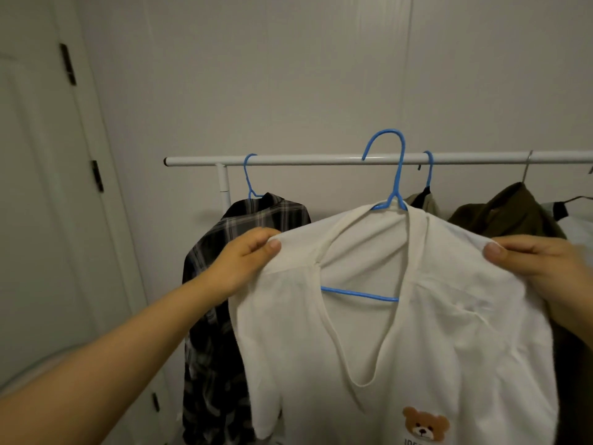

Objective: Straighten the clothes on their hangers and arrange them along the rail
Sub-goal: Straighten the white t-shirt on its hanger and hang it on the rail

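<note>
A cream shirt (433, 332) with a bear print low on its front sits on a blue hanger (398, 175). The hanger's hook rises above the white rail (305, 160) in front of it, not resting on it. My left hand (247, 258) grips the shirt's left shoulder and my right hand (539, 261) grips the right shoulder. The neckline sags open, showing the hanger's lower bar. Behind on the left, a dark plaid shirt (218, 300) hangs on another blue hanger (248, 178). An olive garment (510, 210) hangs to the right.
A white door (41, 203) with black hinges stands at the left. The rail's upright post (223, 184) is near its left end. A third blue hanger (429, 168) holds a partly hidden garment. A white garment (577, 226) shows at the far right edge.
</note>
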